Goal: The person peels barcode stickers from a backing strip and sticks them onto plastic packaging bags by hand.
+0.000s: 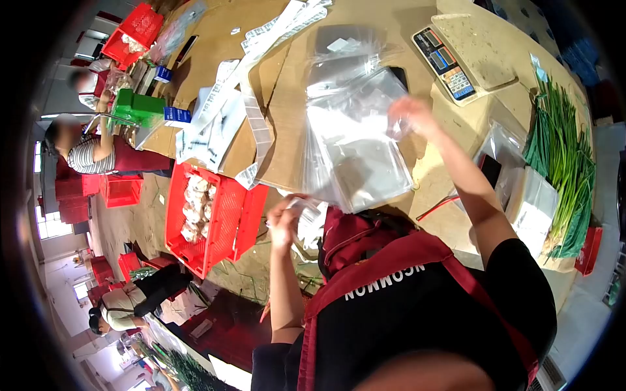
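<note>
My left fingers [282,223] pinch clear plastic [308,212]; my right hand [415,116], grip too blurred to tell, reaches over the bag stack [365,153] on the surface [284,127]. I judge this bag handling; parting layers calls for lightness.

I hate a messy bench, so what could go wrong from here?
The loosely fanned clear bags reach the near edge of the table and might slide off. A label strip ends by the red crate and could drop in. The plastic packet in the left hand is past the edge, so it may fall if it slips.
</note>
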`<state>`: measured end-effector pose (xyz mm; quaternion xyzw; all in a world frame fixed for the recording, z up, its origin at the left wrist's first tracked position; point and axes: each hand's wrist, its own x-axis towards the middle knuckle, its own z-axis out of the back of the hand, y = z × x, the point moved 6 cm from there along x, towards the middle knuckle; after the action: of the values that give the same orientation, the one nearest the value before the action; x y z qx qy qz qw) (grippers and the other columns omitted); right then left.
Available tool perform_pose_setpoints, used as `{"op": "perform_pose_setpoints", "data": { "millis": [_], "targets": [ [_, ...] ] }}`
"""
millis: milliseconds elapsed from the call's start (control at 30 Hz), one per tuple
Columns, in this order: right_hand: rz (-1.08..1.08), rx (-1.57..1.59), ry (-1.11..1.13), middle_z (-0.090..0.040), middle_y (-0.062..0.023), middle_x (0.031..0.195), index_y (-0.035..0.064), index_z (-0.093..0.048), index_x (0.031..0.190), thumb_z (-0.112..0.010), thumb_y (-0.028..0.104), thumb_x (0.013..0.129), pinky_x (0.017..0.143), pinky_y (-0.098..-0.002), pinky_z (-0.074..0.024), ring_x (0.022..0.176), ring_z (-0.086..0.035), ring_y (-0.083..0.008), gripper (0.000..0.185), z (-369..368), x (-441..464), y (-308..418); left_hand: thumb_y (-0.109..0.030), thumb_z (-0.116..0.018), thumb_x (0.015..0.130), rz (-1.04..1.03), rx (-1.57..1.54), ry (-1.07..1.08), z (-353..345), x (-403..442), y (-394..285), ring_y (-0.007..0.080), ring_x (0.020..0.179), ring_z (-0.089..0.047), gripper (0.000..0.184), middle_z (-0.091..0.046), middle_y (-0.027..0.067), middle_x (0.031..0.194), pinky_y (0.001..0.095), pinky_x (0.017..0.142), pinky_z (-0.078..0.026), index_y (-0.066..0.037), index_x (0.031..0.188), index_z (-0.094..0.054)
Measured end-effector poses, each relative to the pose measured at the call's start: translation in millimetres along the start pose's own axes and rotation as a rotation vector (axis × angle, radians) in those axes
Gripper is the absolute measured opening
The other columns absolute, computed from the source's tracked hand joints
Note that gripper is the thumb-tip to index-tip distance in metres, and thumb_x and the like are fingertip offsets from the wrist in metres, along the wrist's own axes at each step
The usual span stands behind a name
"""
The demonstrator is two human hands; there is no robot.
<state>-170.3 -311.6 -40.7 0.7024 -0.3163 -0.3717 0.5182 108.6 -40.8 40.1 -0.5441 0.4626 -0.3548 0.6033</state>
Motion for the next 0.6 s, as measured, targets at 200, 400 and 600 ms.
{"op": "perform_pose_setpoints", "data": {
  "millis": [200, 400, 600],
  "targets": [
    [0.564, -0.283, -0.613, -0.056, 0.0014, 0.08, 0.005, -0.057, 0.093, -0.054, 0.007, 0.086, 0.069, -0.021, -0.041, 0.074, -0.05, -0.0072, 0.007, 44, -13, 88, -0.02, -0.063, 0.075, 0.162, 0.455, 0.36, -112, 16, 89, 0.0201, 0.062, -0.057, 0.024, -0.058, 0.0118, 0.066, 0.0339, 0.058, -0.046, 0.0, 0.087, -0.058],
    [0.393, -0.913, 0.01, -0.062, -0.0091, 0.094, 0.0085, -0.056, 0.104, -0.059, 0.019, 0.082, 0.077, -0.0358, -0.0448, 0.087, -0.059, -0.0236, 0.025, -68, -93, -11, -0.031, -0.063, 0.074, 0.067, 1.101, 0.547, -171, 14, 101, 0.0364, 0.074, -0.061, 0.068, -0.06, 0.0212, 0.079, 0.0436, 0.065, -0.048, -0.009, 0.128, -0.028],
    [0.537, -1.272, -0.086, -0.044, -0.0095, 0.129, 0.0082, -0.043, 0.126, -0.058, 0.029, 0.081, 0.092, -0.0412, -0.031, 0.117, -0.04, -0.0243, 0.052, -82, -82, -22, -0.025, -0.054, 0.074, -0.008, 1.231, 0.57, -156, 21, 98, 0.0321, 0.064, -0.061, 0.081, -0.061, 0.0181, 0.082, 0.0425, 0.061, -0.05, -0.027, 0.142, -0.011]
  ]
}}
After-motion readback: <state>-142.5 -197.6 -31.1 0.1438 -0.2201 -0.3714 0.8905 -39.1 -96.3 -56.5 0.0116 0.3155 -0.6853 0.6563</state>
